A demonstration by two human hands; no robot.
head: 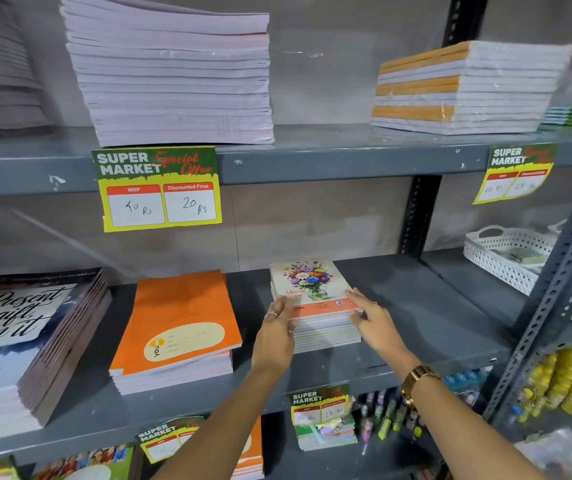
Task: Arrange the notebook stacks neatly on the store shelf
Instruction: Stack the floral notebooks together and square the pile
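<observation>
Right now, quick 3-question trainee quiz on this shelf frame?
1. True or false: both hands touch the flower-cover notebook stack.
2. Which stack lies just to that stack's left? A) orange notebooks B) white basket C) pens
3. Fill in: the watch is on the ___ wrist.

Key:
1. True: left hand and right hand flank it.
2. A, the orange notebooks.
3. Right; watch.

Price tag (158, 188) on upper shelf edge: "SUPER MARKET Special Offer", MRP 40 Rs, Discounted Price 20 Rs. Below it, orange notebook (177, 320): "YOU". Left of that, notebook (11, 317): "Present is a gift".
</observation>
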